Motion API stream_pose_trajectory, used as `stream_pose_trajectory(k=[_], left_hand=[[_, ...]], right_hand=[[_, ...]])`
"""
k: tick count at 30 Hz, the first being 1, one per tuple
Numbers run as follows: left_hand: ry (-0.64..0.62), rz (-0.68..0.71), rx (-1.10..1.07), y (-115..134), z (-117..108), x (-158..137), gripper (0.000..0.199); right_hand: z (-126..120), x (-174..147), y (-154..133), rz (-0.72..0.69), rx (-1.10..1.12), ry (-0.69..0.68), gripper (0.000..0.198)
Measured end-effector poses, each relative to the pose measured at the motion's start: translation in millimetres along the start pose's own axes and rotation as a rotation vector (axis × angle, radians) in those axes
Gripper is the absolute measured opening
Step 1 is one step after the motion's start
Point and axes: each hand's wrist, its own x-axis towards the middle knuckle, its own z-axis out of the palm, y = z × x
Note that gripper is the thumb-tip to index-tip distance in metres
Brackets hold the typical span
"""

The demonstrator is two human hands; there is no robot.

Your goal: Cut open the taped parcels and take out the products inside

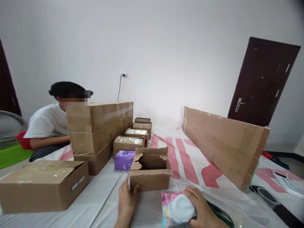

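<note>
My left hand (pixel 127 198) grips the near left corner of a small open cardboard box (pixel 150 183), thumb on its front wall and fingers along its side. The box stands on the sheet with torn flaps, and its inside is dark. To the right and nearer, my right hand (pixel 198 202) is closed round a pink, colourful packet (pixel 167 200) and a round white lid-like piece (pixel 182 205); whether these are one thing I cannot tell. A purple tissue pack (pixel 123 160) lies against the box's left side. Under my right wrist lies a dark green-edged object (pixel 220 213), partly hidden.
Several small taped boxes (pixel 128 144) run in a row towards the wall. Left stand stacked cartons (pixel 103 126) and a larger carton (pixel 30 186). A person (pixel 48 122) sits behind the stack. A long cardboard panel (pixel 220 142) stands right, near a clear round container (pixel 268 195).
</note>
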Motion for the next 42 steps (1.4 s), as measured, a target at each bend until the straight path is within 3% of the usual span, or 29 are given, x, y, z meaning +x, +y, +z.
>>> stream_pose_trajectory(k=[3, 6, 9, 11, 14, 18, 22, 26, 33, 38, 42], left_hand=[[0.091, -0.12, 0.075, 7.7, 2.4, -8.9, 0.045], [0.067, -0.044, 0.107, 13.5, 5.1, -16.4, 0.036], [-0.039, -0.026, 0.046, 14.7, 11.1, -20.2, 0.04], [-0.154, 0.013, -0.023, 13.9, 14.9, -21.4, 0.046], [-0.224, 0.116, -0.04, 13.4, 16.8, -23.5, 0.049], [-0.254, 0.063, -0.082, 19.9, 18.3, -20.7, 0.044], [-0.434, 0.108, -0.162, 37.9, 33.6, -4.5, 0.058], [-0.578, 0.112, -0.081, 52.8, 56.7, 11.3, 0.07], [-0.623, 0.193, 0.058, 57.9, 70.2, 23.0, 0.075], [-0.724, 0.285, -0.049, 71.0, 78.0, 15.5, 0.064], [-0.692, 0.218, -0.121, 64.4, 79.8, -0.8, 0.047]], right_hand=[[30.4, 4.0, 14.9, 0.023, -0.027, 0.088, 0.09], [65.4, 2.8, 40.9, 0.025, 0.024, 0.293, 0.086], [94.5, -0.5, 60.4, 0.012, 0.061, 0.498, 0.08], [105.0, -1.7, 64.7, 0.009, 0.066, 0.563, 0.08], [109.5, -0.7, 63.6, 0.007, 0.087, 0.577, 0.081], [110.6, 3.2, 65.3, -0.003, 0.118, 0.59, 0.082], [112.2, 6.2, 73.5, -0.023, 0.139, 0.588, 0.079], [112.8, 9.2, 81.1, -0.05, 0.173, 0.585, 0.079], [124.8, 18.5, 75.9, 0.017, 0.318, 0.74, 0.083], [126.1, 19.9, 67.5, 0.023, 0.374, 0.803, 0.081], [125.7, 21.0, 65.6, 0.069, 0.381, 0.849, 0.052]])
